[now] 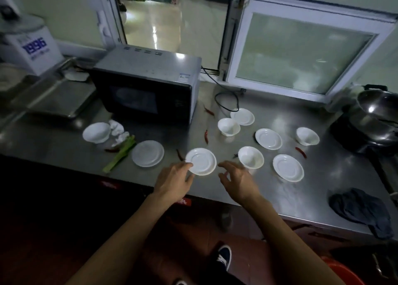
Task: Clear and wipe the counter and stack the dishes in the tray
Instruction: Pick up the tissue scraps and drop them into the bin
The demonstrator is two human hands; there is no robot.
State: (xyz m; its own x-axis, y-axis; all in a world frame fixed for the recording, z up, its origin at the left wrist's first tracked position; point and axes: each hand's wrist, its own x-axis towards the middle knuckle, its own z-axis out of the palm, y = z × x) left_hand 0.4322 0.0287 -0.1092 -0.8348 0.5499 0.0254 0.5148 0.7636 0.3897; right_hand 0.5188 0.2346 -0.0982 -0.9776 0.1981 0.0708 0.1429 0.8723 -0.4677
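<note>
As hands (202, 177) hover: 5 saucers (268, 138), 4 bowls (251, 157).

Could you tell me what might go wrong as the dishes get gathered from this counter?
The left hand grips only the rim of the saucer near the counter edge, so it could slip off. The right hand hovers close to a bowl and might knock it. Chilies between dishes could get trapped in a stack.

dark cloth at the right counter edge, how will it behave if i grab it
The dark cloth lies crumpled in soft folds, so it will likely hang limp. It looks light and unbreakable. One corner droops over the counter edge, so a careless push might slide it off.
</note>
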